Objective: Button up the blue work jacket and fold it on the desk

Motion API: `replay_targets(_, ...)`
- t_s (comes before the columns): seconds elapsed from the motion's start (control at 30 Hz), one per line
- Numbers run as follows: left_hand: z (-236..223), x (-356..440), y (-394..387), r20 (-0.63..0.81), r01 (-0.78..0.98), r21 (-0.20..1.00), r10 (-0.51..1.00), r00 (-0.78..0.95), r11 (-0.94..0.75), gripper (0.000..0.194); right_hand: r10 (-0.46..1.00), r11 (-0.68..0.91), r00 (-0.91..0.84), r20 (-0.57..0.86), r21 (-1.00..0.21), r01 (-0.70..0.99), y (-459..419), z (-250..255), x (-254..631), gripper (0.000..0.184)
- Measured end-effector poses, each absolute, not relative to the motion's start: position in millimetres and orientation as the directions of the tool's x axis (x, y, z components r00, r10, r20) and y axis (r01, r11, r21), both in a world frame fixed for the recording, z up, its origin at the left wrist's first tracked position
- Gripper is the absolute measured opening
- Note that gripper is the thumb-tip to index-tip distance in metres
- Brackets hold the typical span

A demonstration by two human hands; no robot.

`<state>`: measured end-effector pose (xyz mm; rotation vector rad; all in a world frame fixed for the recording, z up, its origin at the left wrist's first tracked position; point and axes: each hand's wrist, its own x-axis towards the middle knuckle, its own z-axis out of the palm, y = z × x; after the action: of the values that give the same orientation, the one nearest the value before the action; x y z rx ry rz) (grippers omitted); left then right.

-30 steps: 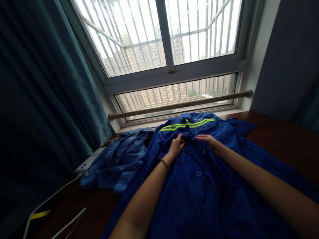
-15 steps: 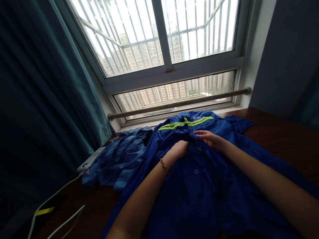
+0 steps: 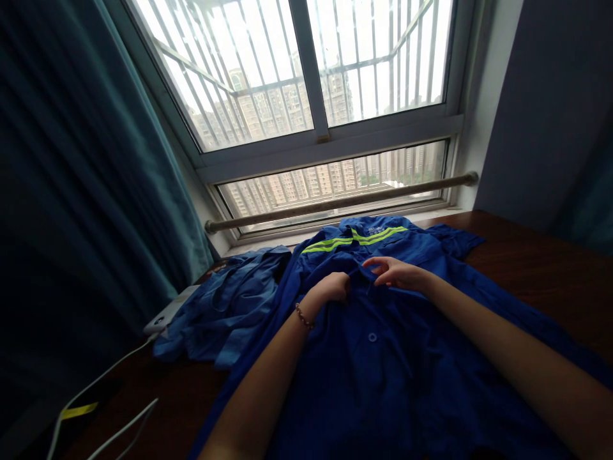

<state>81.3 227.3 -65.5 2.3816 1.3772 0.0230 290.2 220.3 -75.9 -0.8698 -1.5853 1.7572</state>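
Observation:
A blue work jacket (image 3: 335, 383) with two-tone yellow-green stripes across the chest lies spread over the brown wooden surface, its collar end toward the window. My left hand (image 3: 334, 286), a beaded bracelet at its wrist, is closed on the jacket's front near the middle. Just to the right, my right hand (image 3: 395, 273) curves over the front opening, index finger and thumb apart at the fabric's edge. Some of its fingers are hidden. A round button (image 3: 372, 337) shows on the cloth below both hands.
A lighter blue garment (image 3: 225, 300) lies crumpled on the left, beside a white device (image 3: 167, 313) with a cable (image 3: 105, 377). Behind stand a metal rail (image 3: 335, 204) and a barred window. A teal curtain (image 3: 143, 160) hangs at left; brown wooden surface (image 3: 507, 255) shows at right.
My left hand has shifted slightly left and stays closed on the jacket. My right hand has moved a little left and down, its fingers now more curved. The view has shifted slightly.

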Motion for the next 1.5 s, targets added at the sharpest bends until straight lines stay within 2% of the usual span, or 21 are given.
replay_targets(0.17,-65.6,78.2,229.4,-0.222,0.786,0.321,0.765,0.604,-0.528,0.025,0.864,0.057,-0.496,-0.092,-0.959,0.278,217.4,-97.8,260.3,0.041)
replay_targets(0.27,-65.9,76.3,232.6,-0.233,0.781,0.291,0.751,0.619,-0.553,0.018,0.87,0.076,-0.485,-0.088,-0.948,0.308,214.1,-108.6,246.8,0.04)
replay_targets(0.33,-62.9,74.9,234.3,-0.232,0.766,0.342,0.741,0.63,-0.544,0.013,0.872,0.015,-0.479,-0.097,-0.974,0.225,213.0,-108.8,244.9,0.038)
replay_targets(0.37,-60.4,74.4,234.7,-0.228,0.743,0.404,0.728,0.646,-0.533,0.012,0.882,-0.048,-0.458,-0.112,-0.988,0.15,213.3,-107.3,246.0,0.037)
replay_targets(0.47,-51.9,75.6,233.1,-0.17,0.612,0.668,0.714,0.679,-0.423,0.014,0.918,-0.215,-0.37,-0.141,-0.963,-0.165,217.0,-101.3,253.5,0.036)
replay_targets(0.53,-48.5,79.2,230.2,-0.129,0.51,0.803,0.746,0.654,-0.308,0.018,0.933,-0.248,-0.332,-0.138,-0.916,-0.316,220.3,-100.0,258.6,0.037)
replay_targets(0.6,-49.0,84.1,227.1,-0.124,0.435,0.875,0.771,0.624,-0.211,0.022,0.938,-0.257,-0.32,-0.137,-0.892,-0.371,222.8,-102.2,261.9,0.035)
replay_targets(0.7,-58.1,90.4,223.4,-0.191,0.363,0.93,0.771,0.607,-0.055,0.028,0.932,-0.265,-0.335,-0.138,-0.89,-0.371,224.8,-109.7,264.1,0.036)
replay_targets(0.8,-75.6,92.7,219.0,-0.218,0.25,0.965,0.774,0.595,0.079,0.032,0.924,-0.269,-0.355,-0.138,-0.897,-0.352,226.4,-117.8,265.1,0.038)
replay_targets(0.9,-96.5,90.0,212.5,-0.166,0.06,0.985,0.811,0.561,0.16,0.035,0.908,-0.291,-0.391,-0.151,-0.899,-0.328,227.9,-122.8,265.2,0.04)
replay_targets(1.07,-117.2,80.6,204.3,-0.054,-0.166,0.973,0.859,0.509,0.16,0.035,0.885,-0.294,-0.442,-0.147,-0.912,-0.286,225.2,-121.7,263.5,0.043)
replay_targets(1.27,-119.8,76.7,201.4,0.007,-0.211,0.972,0.891,0.454,0.1,0.031,0.881,-0.273,-0.46,-0.11,-0.912,-0.305,218.3,-115.6,263.5,0.035)
replay_targets(1.5,-119.1,76.1,197.9,0.049,-0.18,0.983,0.914,0.403,0.027,0.032,0.863,-0.198,-0.505,-0.019,-0.932,-0.303,219.9,-121.8,262.7,0.042)
